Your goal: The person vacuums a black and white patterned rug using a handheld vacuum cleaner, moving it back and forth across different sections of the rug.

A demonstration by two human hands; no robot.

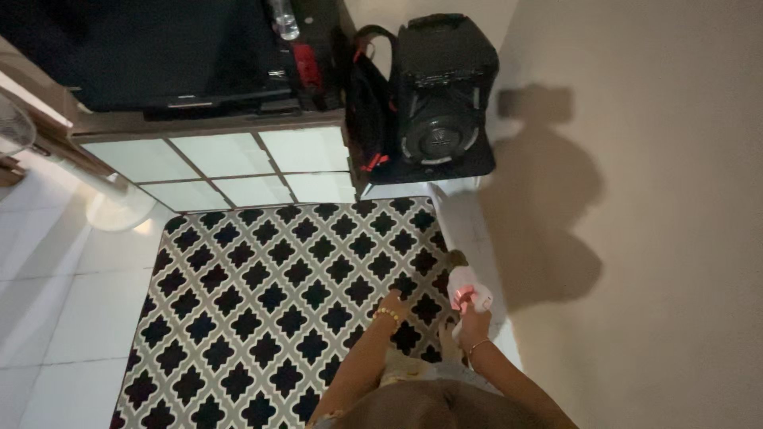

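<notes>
My right hand is closed around a small white bottle-like object with a glowing red part, held over the right edge of a black-and-white patterned rug. A thin bracelet circles that wrist. My left hand, with a beaded bracelet on the wrist, hangs over the rug a little left of the white object. Its fingers are turned away from view, and nothing shows in it.
A large black speaker stands against the beige wall, with a black bag with red straps beside it. A low cabinet with glass doors carries a dark screen. A white fan base stands on the tiled floor.
</notes>
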